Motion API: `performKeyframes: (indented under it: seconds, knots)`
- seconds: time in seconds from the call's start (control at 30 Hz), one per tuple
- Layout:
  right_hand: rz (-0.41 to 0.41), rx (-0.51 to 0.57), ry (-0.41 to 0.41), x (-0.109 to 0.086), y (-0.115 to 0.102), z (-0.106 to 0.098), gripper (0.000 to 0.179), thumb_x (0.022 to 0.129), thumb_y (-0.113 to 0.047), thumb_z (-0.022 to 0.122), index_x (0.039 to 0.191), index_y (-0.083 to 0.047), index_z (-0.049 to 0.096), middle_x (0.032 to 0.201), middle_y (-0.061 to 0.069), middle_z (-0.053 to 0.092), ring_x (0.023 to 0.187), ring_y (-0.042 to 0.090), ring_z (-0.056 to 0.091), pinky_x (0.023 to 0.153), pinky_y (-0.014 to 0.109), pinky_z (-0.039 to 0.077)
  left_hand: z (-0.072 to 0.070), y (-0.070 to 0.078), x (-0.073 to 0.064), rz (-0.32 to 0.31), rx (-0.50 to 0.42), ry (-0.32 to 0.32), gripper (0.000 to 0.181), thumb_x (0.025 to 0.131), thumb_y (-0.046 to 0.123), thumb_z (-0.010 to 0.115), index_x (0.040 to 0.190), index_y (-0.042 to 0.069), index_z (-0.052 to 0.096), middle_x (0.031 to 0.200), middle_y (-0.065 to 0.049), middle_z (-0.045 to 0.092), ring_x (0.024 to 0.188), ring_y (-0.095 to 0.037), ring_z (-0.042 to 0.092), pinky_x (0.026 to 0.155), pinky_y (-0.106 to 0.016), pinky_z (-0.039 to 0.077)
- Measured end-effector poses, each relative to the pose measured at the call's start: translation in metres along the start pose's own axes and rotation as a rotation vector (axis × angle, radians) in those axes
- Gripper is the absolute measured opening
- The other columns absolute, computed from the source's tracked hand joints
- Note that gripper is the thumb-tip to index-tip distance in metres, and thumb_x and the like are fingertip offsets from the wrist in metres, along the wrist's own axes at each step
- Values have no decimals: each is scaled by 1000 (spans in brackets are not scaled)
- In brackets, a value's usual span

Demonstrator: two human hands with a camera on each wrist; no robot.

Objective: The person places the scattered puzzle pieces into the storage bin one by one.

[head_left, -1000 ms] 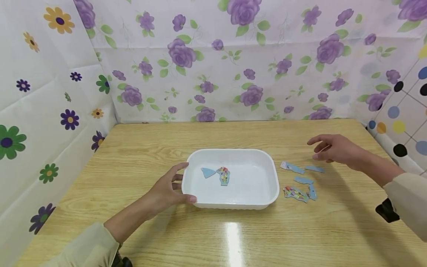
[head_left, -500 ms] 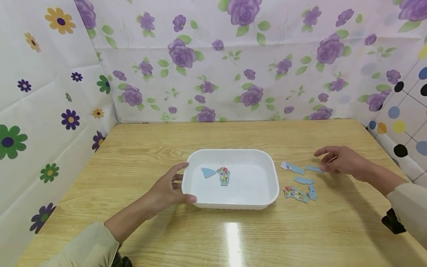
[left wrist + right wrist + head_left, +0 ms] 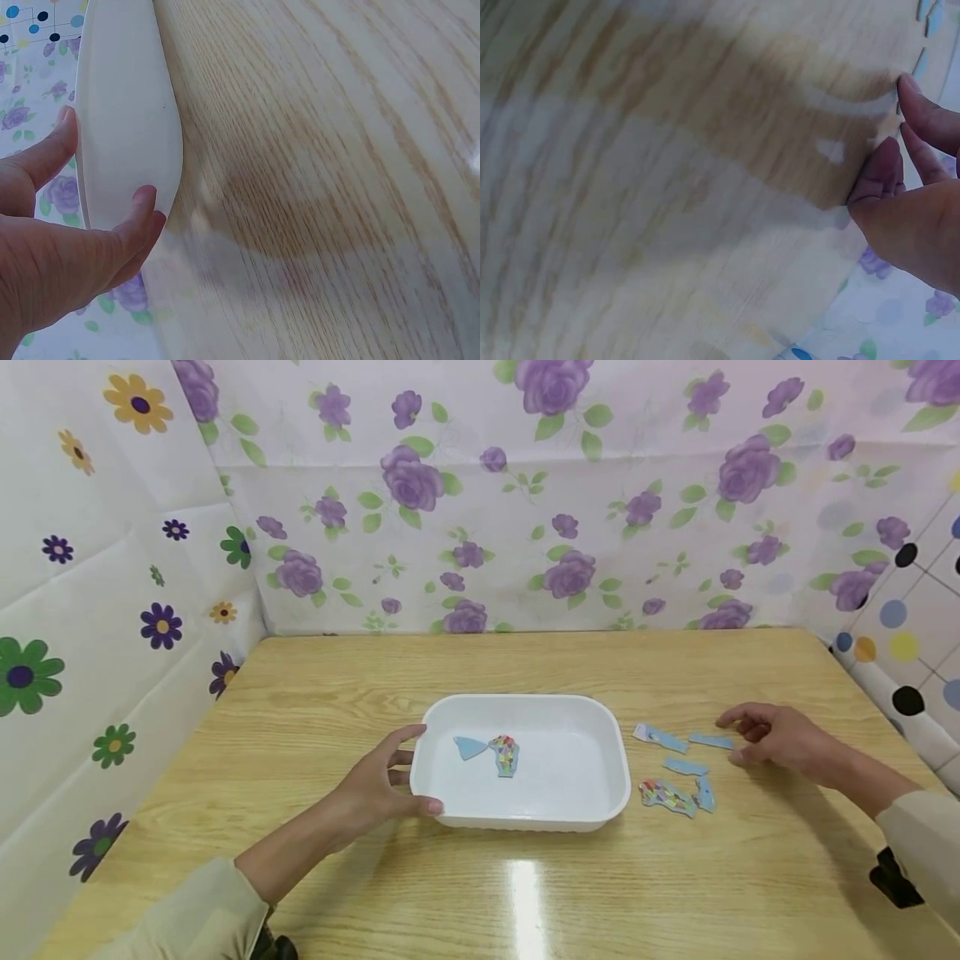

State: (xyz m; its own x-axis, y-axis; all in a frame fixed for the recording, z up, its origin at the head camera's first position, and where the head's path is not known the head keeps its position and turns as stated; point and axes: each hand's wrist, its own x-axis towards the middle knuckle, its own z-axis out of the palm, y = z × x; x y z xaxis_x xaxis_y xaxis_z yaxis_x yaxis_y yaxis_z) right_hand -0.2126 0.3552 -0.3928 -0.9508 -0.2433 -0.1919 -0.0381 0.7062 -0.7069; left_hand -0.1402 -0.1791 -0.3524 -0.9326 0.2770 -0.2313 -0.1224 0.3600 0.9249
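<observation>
A white plastic tub (image 3: pixel 558 760) stands mid-table, with my left hand (image 3: pixel 378 781) holding its left end. The thumb is at the front corner of the rim and the fingers are spread along the outer wall; the left wrist view shows the hand (image 3: pixel 82 247) against the tub's side (image 3: pixel 127 112). Inside lie a plain blue cutout piece (image 3: pixel 470 747) and a multicoloured one (image 3: pixel 506 757). My right hand (image 3: pixel 787 743) is low over the table, index finger and thumb on either side of the right end of a narrow blue strip (image 3: pixel 708 740).
Several irregular flat pieces lie right of the tub: a blue strip with a white end (image 3: pixel 660 737), a blue strip (image 3: pixel 686 767), a multicoloured piece (image 3: pixel 666 797) and a small blue one (image 3: pixel 704 794). Flower-patterned sheets (image 3: pixel 465 510) stand behind the wooden table (image 3: pixel 337 677).
My right hand has come down and slightly right, from above the pieces to the right end of the narrow blue strip. The left hand and the tub have stayed in place.
</observation>
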Motion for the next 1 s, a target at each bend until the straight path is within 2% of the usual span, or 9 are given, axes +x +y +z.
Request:
performKeyframes:
  seconds: [0.17,0.43,0.57,1.0]
  knots:
    - [-27,-55,19,-2,4,0,54,82,-22,77,127,-1,57,122,20,47,97,24,44,69,26,44,0,1,0,11,-3,-9,105,67,14,89,150,19,24,138,-21,45,121,-37,52,87,-40,54]
    - [-61,-83,63,-1,5,2,37,81,-22,78,110,-2,69,111,13,54,83,16,42,64,26,39,0,0,0,0,-3,-4,105,67,14,89,150,20,25,138,-20,45,121,-36,52,87,-40,54]
    - [-67,-114,82,0,6,3,30,81,-20,78,106,-4,71,108,12,55,82,15,41,64,25,37,0,0,-1,0,-3,-4,105,67,14,89,150,20,25,138,-20,45,121,-36,52,86,-40,54]
    - [-40,-100,100,1,8,4,32,81,-22,78,105,-2,72,110,13,53,83,14,42,66,24,38,-1,0,0,3,0,-6,105,67,14,89,150,20,25,138,-20,45,121,-36,52,86,-41,54]
